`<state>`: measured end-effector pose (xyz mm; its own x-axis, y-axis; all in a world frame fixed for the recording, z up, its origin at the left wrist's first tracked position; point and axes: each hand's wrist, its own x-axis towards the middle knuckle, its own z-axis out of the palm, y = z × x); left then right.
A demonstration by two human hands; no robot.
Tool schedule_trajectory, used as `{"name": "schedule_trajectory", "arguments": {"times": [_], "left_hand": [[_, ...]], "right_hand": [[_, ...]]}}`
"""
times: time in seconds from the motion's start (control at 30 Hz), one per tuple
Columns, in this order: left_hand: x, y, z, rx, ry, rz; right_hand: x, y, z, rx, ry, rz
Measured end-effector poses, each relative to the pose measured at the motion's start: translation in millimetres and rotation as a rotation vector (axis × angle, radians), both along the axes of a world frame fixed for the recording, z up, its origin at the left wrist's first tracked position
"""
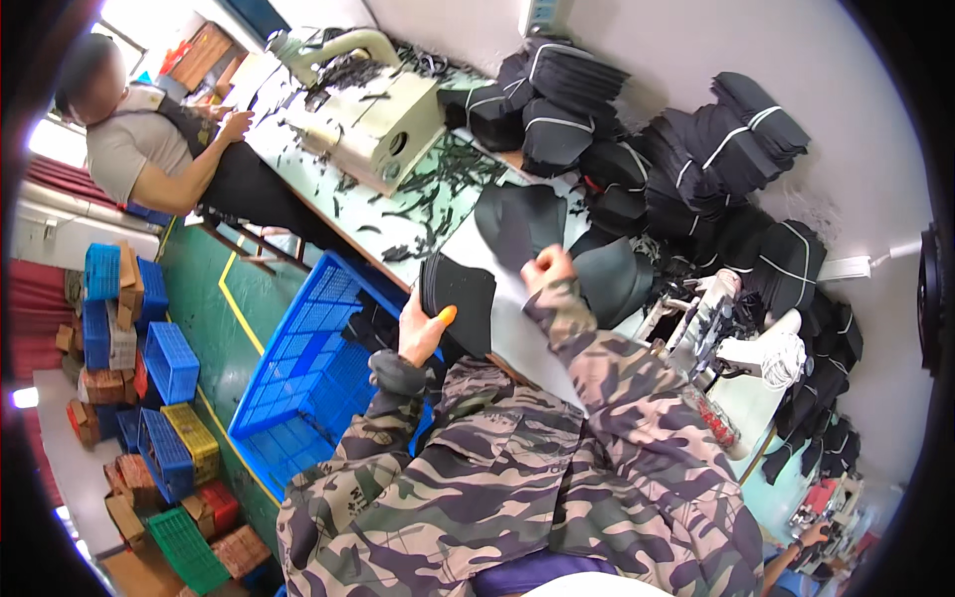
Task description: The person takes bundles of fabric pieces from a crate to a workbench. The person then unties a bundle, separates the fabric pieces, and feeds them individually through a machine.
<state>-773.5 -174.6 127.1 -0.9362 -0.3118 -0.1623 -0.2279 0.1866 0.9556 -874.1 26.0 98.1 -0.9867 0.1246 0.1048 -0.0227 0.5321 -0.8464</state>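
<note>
My left hand is closed around the edge of a stack of black cut sheet pieces, held upright over the table's near edge. A yellow cover sits on its thumb. My right hand is closed in a pinch at the corner of a single dark cut piece. Behind that piece lies a fan of grey-black cut pieces on the table. To the right of my right hand, a second fan of dark pieces rests beside my sleeve.
A blue plastic crate stands left of me below the table. Black scraps surround a cream machine. Tied black bundles line the wall. A white sewing machine is at right. A co-worker sits far left.
</note>
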Motion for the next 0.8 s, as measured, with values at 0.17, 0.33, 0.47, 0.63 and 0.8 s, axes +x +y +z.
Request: {"name": "schedule_trajectory", "arguments": {"times": [0.17, 0.33, 0.47, 0.63, 0.8], "left_hand": [[-5.1, 9.4, 25.7, -0.246, -0.061, 0.008], [-21.8, 20.4, 9.1, -0.598, -0.169, -0.071], [-24.3, 35.3, 2.3, -0.675, -0.098, -0.22], [-31.0, 31.7, 6.2, -0.58, -0.121, -0.363], [-26.0, 37.1, 9.5, -0.594, -0.073, -0.329]], "right_hand": [[-55.8, -10.0, 46.6, 0.029, 0.577, 0.177], [-28.6, -22.2, 36.8, 0.183, -0.215, 0.595], [2.2, -22.1, 30.9, 0.063, -0.46, 0.635], [2.7, -13.7, 16.7, 0.075, -0.753, 0.566], [7.8, -10.6, 23.5, -0.093, -0.689, 0.599]]}}
